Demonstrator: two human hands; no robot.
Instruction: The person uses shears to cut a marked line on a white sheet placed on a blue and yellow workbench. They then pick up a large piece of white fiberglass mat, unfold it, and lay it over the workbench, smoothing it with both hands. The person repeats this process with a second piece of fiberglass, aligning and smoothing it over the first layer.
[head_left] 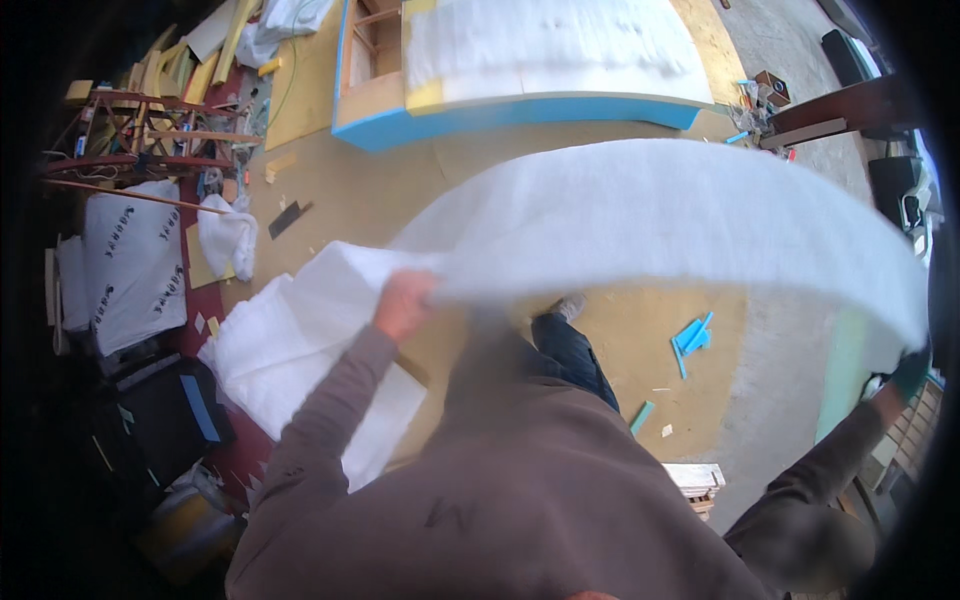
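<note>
A long white sheet of soft batting (660, 215) arcs through the air in front of me, blurred along its near edge. My left hand (405, 303) is closed on its left end. Far out at the right rim, my right hand (905, 378) is at the other end, closed around the sheet's corner; it looks dark and its fingers are hard to make out. More white batting (290, 345) lies in folds below and left of my left hand. Beyond the sheet stands a wooden frame (375, 98) with yellow and blue foam, white batting draped over its top.
Blue foam scraps (692, 340) and a green strip (642, 417) lie on the brown floor board near my leg. Wood and foam offcuts pile around a red rack (150, 130) at the far left. Wrapped white packages (135, 265) and a black case (150, 430) stand left.
</note>
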